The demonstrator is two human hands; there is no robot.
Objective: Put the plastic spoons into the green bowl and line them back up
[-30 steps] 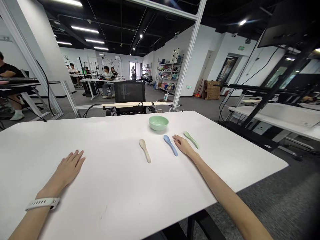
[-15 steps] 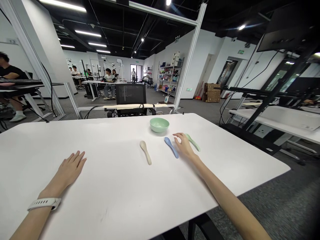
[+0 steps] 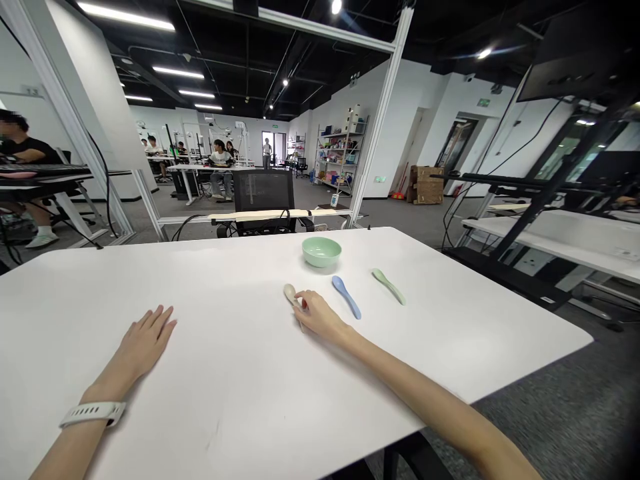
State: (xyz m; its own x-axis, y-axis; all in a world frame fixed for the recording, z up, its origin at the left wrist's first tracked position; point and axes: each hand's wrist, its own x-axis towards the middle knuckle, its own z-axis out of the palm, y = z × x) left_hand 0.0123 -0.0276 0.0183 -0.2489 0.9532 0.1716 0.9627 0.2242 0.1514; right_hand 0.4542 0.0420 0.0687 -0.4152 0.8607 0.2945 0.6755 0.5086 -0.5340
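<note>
The right hand (image 3: pixel 317 315) is shown curled over a beige spoon (image 3: pixel 289 293) on the tabletop (image 3: pixel 450 333), its grip not clearly closed or open, while the left hand (image 3: pixel 145 340) is laid flat and released, well apart.

Loving the pastels here: plain white desk (image 3: pixel 165 280), mint green bowl (image 3: pixel 321 252) at 12 o'clock from the right hand (image 3: pixel 320 317), powder blue spoon (image 3: pixel 346 297) at 2, and pale green spoon (image 3: pixel 389 287) further out at 2. Beige spoon (image 3: pixel 289 294) sits at 10. Also a white watch strap (image 3: pixel 93 414) and speckled grey carpet (image 3: pixel 550 413).
</note>
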